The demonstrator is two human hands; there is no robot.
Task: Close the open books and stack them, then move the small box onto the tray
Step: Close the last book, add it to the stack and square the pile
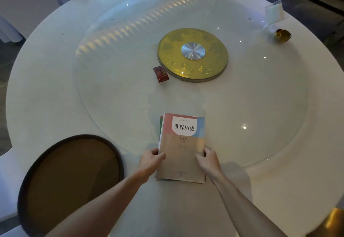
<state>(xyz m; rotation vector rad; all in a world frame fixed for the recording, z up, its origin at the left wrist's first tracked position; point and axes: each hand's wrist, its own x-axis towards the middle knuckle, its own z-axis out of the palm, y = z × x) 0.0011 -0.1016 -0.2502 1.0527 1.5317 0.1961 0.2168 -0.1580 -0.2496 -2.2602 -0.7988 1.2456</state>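
Both hands grip closed stacked books [181, 143] on desk [55, 88]: left hand [151, 159] at left edge, right hand [208, 160] at right; small box [161, 74] beside gold disc [192, 54], well apart from tray [70, 181]

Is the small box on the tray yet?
No, the small red box sits on the glass turntable beside the gold disc, far from the brown tray.

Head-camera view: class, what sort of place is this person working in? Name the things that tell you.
Probably a restaurant or banquet room. A large round table in white carries a glass turntable on a gold hub, with a round serving tray at its edge. The textbooks look out of place.
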